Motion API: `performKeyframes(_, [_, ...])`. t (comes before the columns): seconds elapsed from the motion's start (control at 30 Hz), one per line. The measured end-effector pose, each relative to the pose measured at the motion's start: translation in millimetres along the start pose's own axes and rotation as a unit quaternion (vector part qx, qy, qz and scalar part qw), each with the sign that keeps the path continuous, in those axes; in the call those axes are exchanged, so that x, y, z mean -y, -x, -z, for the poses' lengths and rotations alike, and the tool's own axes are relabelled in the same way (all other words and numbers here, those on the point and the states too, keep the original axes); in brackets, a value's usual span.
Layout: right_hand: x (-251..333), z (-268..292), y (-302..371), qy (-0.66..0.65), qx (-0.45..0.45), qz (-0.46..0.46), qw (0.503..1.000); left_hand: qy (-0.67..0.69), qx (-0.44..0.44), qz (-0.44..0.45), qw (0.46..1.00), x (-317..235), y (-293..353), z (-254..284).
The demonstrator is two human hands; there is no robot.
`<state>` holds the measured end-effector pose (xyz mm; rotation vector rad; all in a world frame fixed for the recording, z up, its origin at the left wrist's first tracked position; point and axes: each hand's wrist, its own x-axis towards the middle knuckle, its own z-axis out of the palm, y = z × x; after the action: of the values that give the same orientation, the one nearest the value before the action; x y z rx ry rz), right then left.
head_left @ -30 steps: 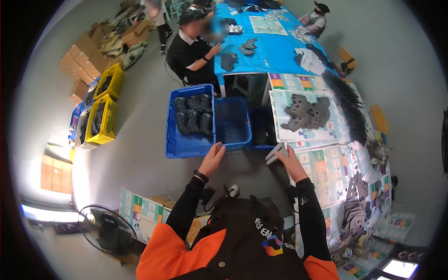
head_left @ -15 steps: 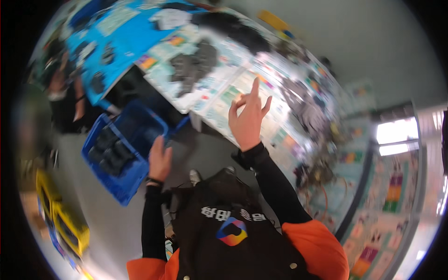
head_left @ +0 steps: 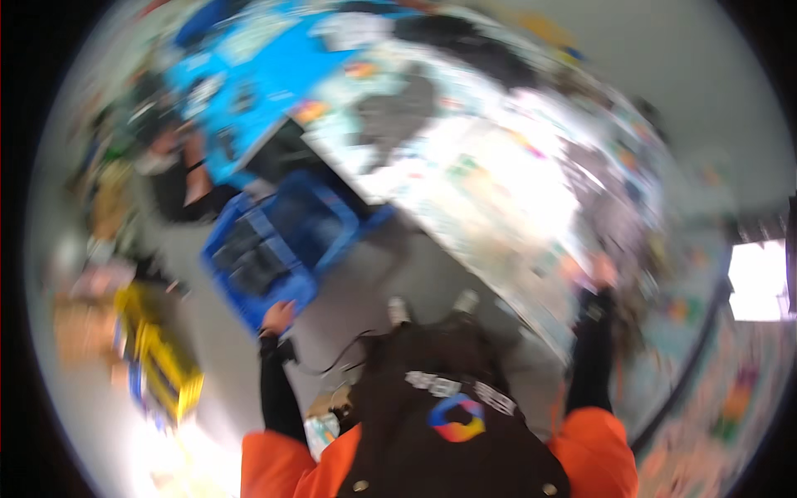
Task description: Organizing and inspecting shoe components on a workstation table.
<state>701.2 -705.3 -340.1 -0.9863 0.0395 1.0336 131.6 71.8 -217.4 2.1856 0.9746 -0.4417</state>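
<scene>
My left hand (head_left: 278,317) is at the near corner of a blue plastic crate (head_left: 226,288), its fingers curled over the rim. Dark grey, bulky pieces (head_left: 253,259) lie in the crate, too blurred to name. Directly beyond is another blue bin or section (head_left: 353,222), beside the table's edge. My right hand (head_left: 594,272) is over the right part of the white, print-covered table (head_left: 473,207), near a crumpled grey cloth-like item (head_left: 610,203). Motion smears its fingers, so neither their pose nor anything held can be made out.
A dark grey cloth-like piece (head_left: 394,112) and a black pile (head_left: 465,46) lie farther back on the table. At far left, another person's arm (head_left: 197,166) shows by a blue-topped table (head_left: 274,70). Yellow crates (head_left: 166,369) stand on the floor at left.
My left hand has gone from open beside the blue crate to its near rim. My right hand, earlier raised with fingers spread, has moved right and lower. The whole view has shifted and blurred.
</scene>
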Motion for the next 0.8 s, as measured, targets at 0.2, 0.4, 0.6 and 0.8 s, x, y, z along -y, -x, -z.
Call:
performKeyframes(0.2, [54, 131, -64, 0.127, 0.155, -0.058, 0.978, 0.068, -0.067, 0.114, 0.989, -25, 92, 6])
performKeyframes(0.4, [49, 170, -45, 0.238, -0.012, -0.007, 0.971, 0.178, 0.038, 0.186, 0.965, -121, 140, -36])
performKeyframes(0.6, [43, 191, -63, 0.338, -0.297, 0.082, 0.890, 0.236, 0.037, 0.185, 0.953, -75, 166, -92])
performKeyframes(0.8, [116, 212, 19, 0.331, -0.791, 0.104, 0.505, 0.334, 0.123, 0.188, 0.915, -122, 84, -103])
